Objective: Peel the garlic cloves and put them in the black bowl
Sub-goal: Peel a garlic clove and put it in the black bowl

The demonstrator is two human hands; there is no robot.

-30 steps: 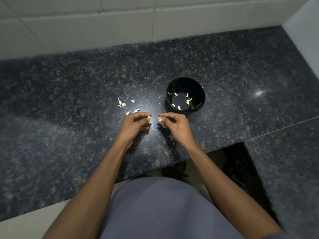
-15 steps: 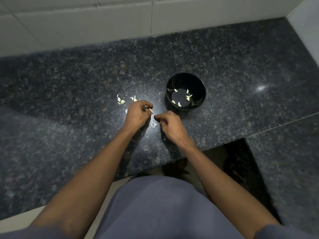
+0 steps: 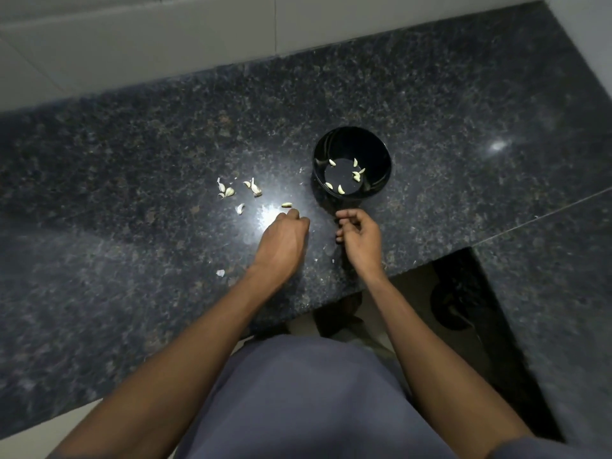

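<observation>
6 peeled cloves [image 3: 341, 189] in black bowl [image 3: 381, 147]

Black bowl [image 3: 352, 144]: round, upright, mid-countertop, well back from the front edge; about six peeled cloves [image 3: 341, 189] inside. Unpeeled cloves [image 3: 229, 191]: small loose cluster left of bowl. One peeled clove [image 3: 286, 204]: lying between cluster and bowl.

On my feed the tabletop [image 3: 132, 180] is dark grey-black stone, speckled all over with paler grey and brownish flecks, with a white glare patch at its middle. The bowl [image 3: 384, 150] is glossy black inside and out. The peeled cloves [image 3: 341, 189] in it are pale yellowish-cream; the loose cloves and skins [image 3: 228, 192] on the stone look whiter. The wall tiles [image 3: 132, 34] are off-white. My shirt [image 3: 308, 402] is plain muted blue-grey.
</observation>
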